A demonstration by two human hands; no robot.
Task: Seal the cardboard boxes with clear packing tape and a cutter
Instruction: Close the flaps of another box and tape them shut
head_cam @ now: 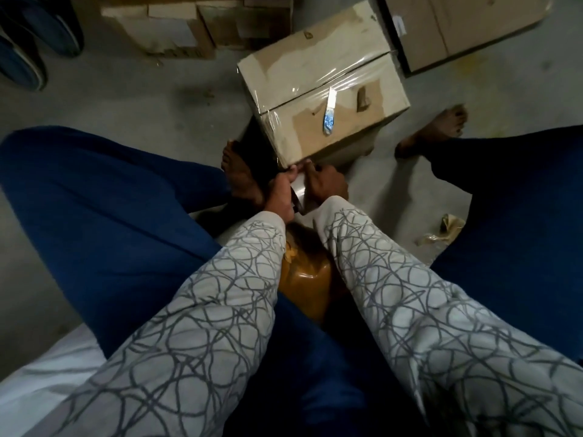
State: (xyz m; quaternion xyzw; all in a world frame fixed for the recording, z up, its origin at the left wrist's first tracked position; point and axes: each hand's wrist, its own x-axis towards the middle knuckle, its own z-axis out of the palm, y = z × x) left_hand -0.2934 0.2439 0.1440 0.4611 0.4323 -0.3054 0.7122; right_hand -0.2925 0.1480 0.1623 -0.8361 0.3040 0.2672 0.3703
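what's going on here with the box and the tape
A seated person is taping up a cardboard box on the floor. Clear tape already runs along its top seam, and the left hand and right hand both grip a strip of it at the box's near lower corner. The cutter lies untouched on top of the box. More boxes sit behind it, and a crumpled tape scrap lies on the floor to the right.
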